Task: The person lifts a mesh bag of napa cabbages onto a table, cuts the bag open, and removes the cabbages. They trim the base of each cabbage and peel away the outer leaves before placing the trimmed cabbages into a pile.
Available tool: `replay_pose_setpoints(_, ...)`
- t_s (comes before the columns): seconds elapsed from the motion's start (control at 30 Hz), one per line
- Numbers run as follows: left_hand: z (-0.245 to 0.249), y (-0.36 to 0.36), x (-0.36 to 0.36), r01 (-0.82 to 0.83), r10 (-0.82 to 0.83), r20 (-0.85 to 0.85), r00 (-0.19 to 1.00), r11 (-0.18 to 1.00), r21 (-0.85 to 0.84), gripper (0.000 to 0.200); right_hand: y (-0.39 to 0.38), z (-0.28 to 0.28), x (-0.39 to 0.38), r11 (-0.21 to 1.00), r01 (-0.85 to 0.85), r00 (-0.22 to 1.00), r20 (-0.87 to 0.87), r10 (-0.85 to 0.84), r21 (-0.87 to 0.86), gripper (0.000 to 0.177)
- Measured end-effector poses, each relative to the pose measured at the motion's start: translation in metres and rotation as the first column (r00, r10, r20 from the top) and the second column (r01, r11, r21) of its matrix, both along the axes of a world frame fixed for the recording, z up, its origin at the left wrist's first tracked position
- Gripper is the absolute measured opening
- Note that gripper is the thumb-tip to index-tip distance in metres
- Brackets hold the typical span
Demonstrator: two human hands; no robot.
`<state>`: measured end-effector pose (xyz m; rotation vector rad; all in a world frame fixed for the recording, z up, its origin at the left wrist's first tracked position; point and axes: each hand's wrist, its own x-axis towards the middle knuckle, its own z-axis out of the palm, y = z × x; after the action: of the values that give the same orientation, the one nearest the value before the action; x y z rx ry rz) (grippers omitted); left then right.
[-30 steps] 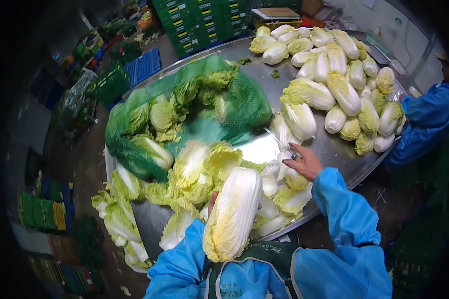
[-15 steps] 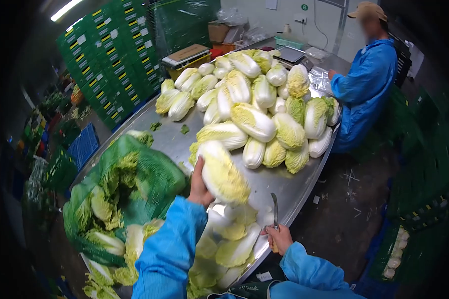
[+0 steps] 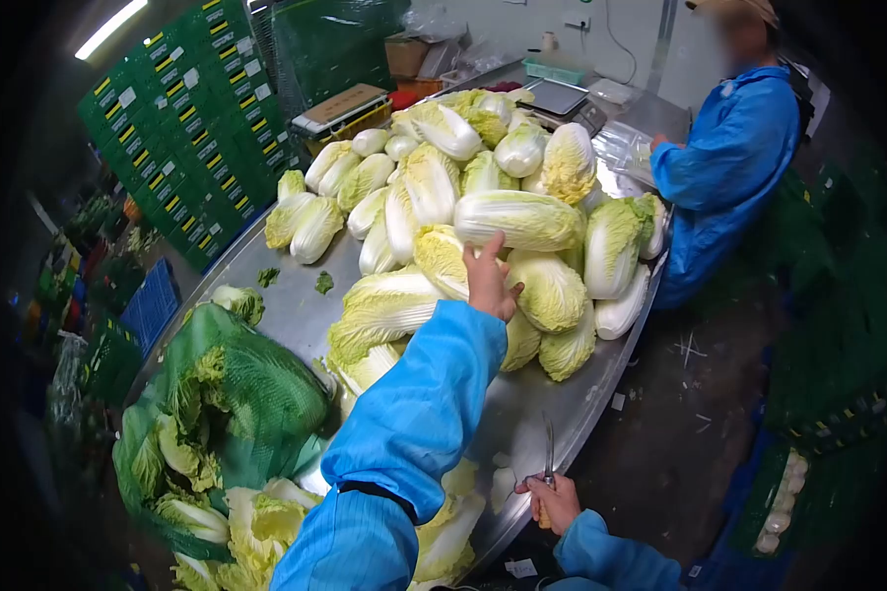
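Observation:
My left hand (image 3: 490, 283) reaches over the heap of napa cabbages, its fingers apart and the fingertips right at the underside of a pale napa cabbage (image 3: 519, 219). That cabbage lies crosswise on top of the heap. Under and around the hand are more cabbages, among them a yellowish one (image 3: 552, 289) beside the fingers. At the table's near edge my right hand (image 3: 560, 504) is closed round the wooden handle of a knife (image 3: 549, 443), whose thin curved blade points up and away from me.
A green net bag (image 3: 256, 394) of cabbages lies on the metal table (image 3: 296, 286) at left, with loose leaves (image 3: 453, 532) nearer me. A person in blue (image 3: 724, 167) stands at the far right, near a scale (image 3: 554, 96). Green crates (image 3: 182, 128) are stacked behind.
My left hand has moved forward from above the loose leaves to the heap. The cabbage it held lies on top, let go. My right hand still grips the knife.

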<state>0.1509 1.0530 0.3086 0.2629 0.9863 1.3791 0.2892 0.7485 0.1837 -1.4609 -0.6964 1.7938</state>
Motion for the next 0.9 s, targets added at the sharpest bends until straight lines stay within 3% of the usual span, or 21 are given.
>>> replay_pose_setpoints(0.13, -0.034, -0.010, -0.031, 0.163, -0.163, -0.007, 0.987, 0.986, 0.040, 0.069, 0.014, 0.008, -0.017, 1.000, 0.023, 0.999, -0.038, -0.023, -0.009, 0.017)
replay_pose_setpoints(0.23, -0.039, -0.057, -0.069, 0.187, -0.189, 0.027, 0.982, 0.981, 0.046, 0.053, 0.017, -0.001, -0.021, 0.991, -0.119, 0.992, -0.026, 0.120, 0.060, 0.014)
replay_pose_setpoints(0.3, -0.054, -0.110, -0.098, 0.296, -0.269, -0.261, 0.927, 0.952, 0.071, 0.054, 0.021, 0.010, -0.028, 0.997, -0.068, 0.998, -0.009, 0.068, 0.029, 0.012)
replay_pose_setpoints(0.33, -0.103, -0.134, -0.112, 0.388, -0.280, -0.482, 0.830, 0.911, 0.140, 0.057, 0.020, 0.006, -0.029, 0.999, -0.045, 0.999, -0.024, 0.045, 0.031, 0.010)
replay_pose_setpoints(0.37, -0.152, -0.168, -0.130, 0.469, -0.246, -0.683, 0.688, 0.869, 0.159, 0.060, 0.021, 0.000, -0.030, 0.999, -0.039, 0.999, -0.002, 0.039, 0.012, 0.011)
replay_pose_setpoints(0.4, -0.145, -0.221, -0.138, 0.560, -0.200, -0.925, 0.322, 0.828, 0.016, 0.066, 0.020, 0.001, -0.034, 1.000, -0.019, 0.999, 0.027, 0.019, 0.001, 0.013)
replay_pose_setpoints(0.43, -0.129, -0.271, -0.141, 0.574, -0.159, -0.981, -0.112, 0.795, -0.194, 0.072, 0.023, 0.003, -0.037, 0.998, -0.056, 0.998, 0.009, 0.056, 0.031, 0.015)
replay_pose_setpoints(0.5, -0.132, -0.345, -0.158, 0.529, -0.228, -0.847, -0.480, 0.696, -0.486, 0.077, 0.031, 0.006, -0.050, 0.998, -0.047, 0.998, 0.038, 0.045, 0.034, 0.014)
replay_pose_setpoints(0.63, -0.149, -0.440, -0.185, 0.424, -0.250, -0.898, -0.362, 0.814, -0.397, 0.078, 0.028, 0.025, -0.096, 0.965, -0.191, 0.982, 0.021, 0.190, 0.178, 0.011)
replay_pose_setpoints(0.77, -0.153, -0.543, -0.243, 0.322, -0.278, -0.883, -0.378, 0.855, -0.407, 0.076, 0.004, 0.027, -0.165, 0.911, -0.358, 0.933, 0.043, 0.357, 0.205, 0.012)
replay_pose_setpoints(0.83, -0.164, -0.597, -0.275, 0.237, -0.226, -0.956, -0.187, 0.934, -0.267, 0.073, -0.018, 0.025, -0.204, 0.887, -0.426, 0.902, 0.000, 0.433, 0.181, 0.012)
replay_pose_setpoints(0.9, -0.170, -0.650, -0.310, 0.149, -0.325, -0.938, -0.121, 0.928, -0.341, 0.070, -0.044, 0.020, -0.239, 0.834, -0.521, 0.847, -0.009, 0.531, 0.183, 0.015)
